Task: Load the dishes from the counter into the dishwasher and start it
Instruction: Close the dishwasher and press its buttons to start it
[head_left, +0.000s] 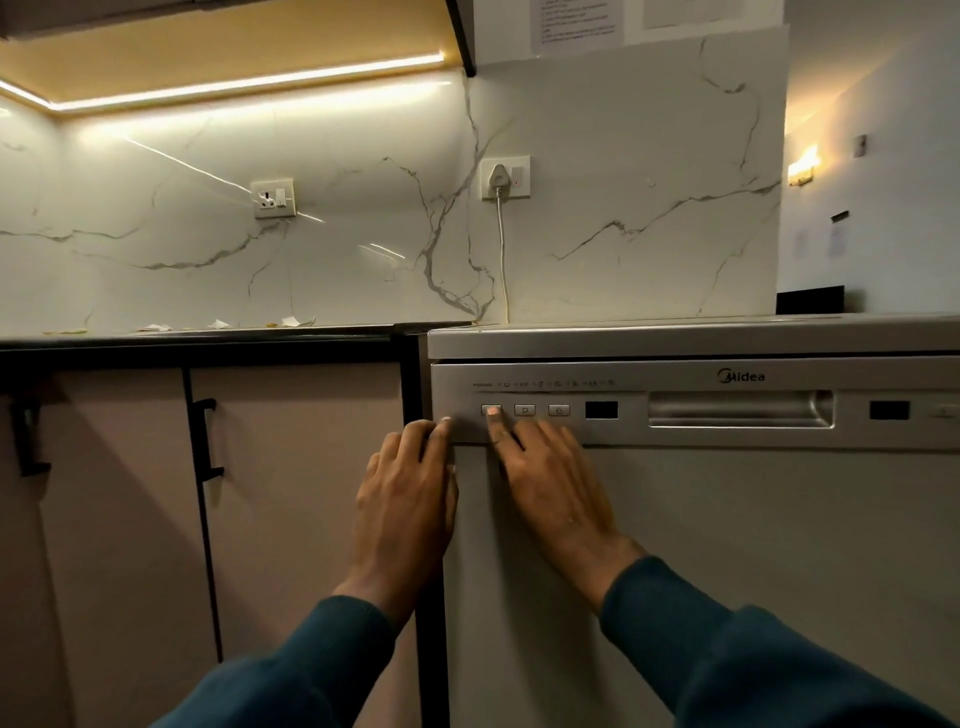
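We find the dishwasher (727, 519) door closed. Our right hand (556, 483) puts one extended fingertip on the leftmost button (491, 410) of its control panel, holding nothing. Our left hand (405, 499) rests with relaxed fingers on the dishwasher's left edge. The button is rigid; we judge that a light, square press suffices.

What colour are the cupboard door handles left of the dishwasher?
Black, seen in the head view: the cupboard handles against pale pinkish-beige doors.

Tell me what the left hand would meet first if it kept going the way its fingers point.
The left hand points up along the dishwasher's left edge. Its fingers already reach the control panel's left end, so it would likely slide up that, then meet the top lip. Depth is unclear.
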